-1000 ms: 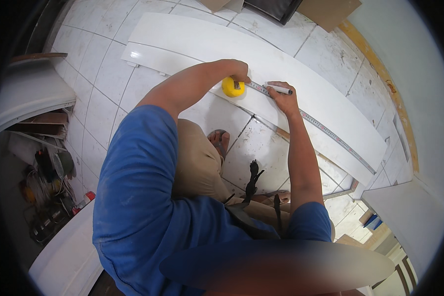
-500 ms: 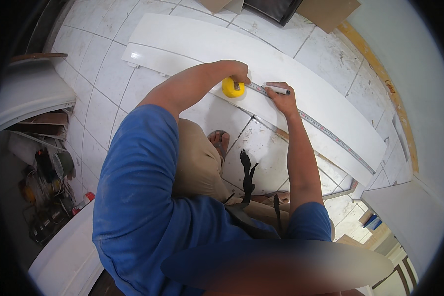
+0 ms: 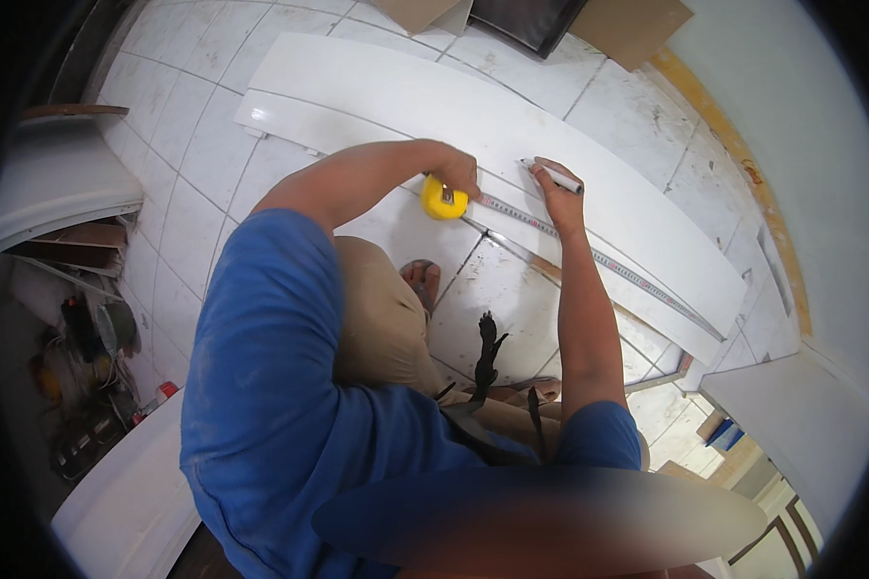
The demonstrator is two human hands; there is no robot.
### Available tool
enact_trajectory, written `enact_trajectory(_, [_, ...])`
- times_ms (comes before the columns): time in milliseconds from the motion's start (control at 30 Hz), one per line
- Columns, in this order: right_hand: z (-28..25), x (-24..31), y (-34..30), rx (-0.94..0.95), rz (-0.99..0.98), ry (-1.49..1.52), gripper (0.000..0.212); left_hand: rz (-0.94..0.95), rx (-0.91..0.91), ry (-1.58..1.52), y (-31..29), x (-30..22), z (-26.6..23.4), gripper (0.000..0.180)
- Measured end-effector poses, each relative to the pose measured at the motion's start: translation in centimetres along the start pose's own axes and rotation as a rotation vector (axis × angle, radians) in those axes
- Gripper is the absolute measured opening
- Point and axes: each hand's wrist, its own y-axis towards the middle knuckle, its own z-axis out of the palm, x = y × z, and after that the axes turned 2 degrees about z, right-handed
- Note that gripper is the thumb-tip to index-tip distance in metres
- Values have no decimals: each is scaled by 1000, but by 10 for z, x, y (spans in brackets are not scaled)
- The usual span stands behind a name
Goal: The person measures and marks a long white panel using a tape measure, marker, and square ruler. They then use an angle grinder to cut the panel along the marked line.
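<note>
My left hand [image 3: 462,176] is closed on a yellow tape measure [image 3: 444,199] at the near edge of a long white panel [image 3: 406,87]. Out of its case runs the printed metal blade [image 3: 637,278], stretched along the panel toward its far right end. A white marker [image 3: 562,179] is pinched in my right hand [image 3: 556,201]. The marker's dark tip points left, close over the panel beyond the blade; whether it touches the surface I cannot tell. My right wrist crosses over the blade and hides a short piece of it.
White floor tiles [image 3: 198,135] surround the panel. A dark framed object [image 3: 526,24] and a brown board [image 3: 637,27] lie beyond it. Tools and cables [image 3: 92,357] fill a space at the left. Black straps [image 3: 488,352] dangle before me, above my feet [image 3: 421,280]. A pale wall [image 3: 792,125] rises at the right.
The tape measure and its blade have shifted toward me, to the panel's near edge. My right hand has come off the blade and now holds the marker farther beyond it.
</note>
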Motion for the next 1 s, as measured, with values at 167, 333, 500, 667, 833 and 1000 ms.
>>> enact_trajectory(167, [-24,12,-5,-85,5,64,30,164,91,-251,-12,-35,41,38])
enact_trajectory(333, [-42,22,-17,-113,-3,107,32,268,146,-210,-23,-68,75,38])
enact_trajectory(500, [-50,19,-27,-113,-9,105,36,340,71,-6,-15,-61,113,43])
enact_trajectory(667, [-55,8,-27,-120,20,130,41,369,184,224,9,-58,128,44])
enact_trajectory(833, [-93,29,-40,-19,-64,-141,37,408,143,358,36,-52,136,50])
enact_trajectory(1000, [-208,76,-83,-25,1,-441,29,388,103,389,35,-65,139,59])
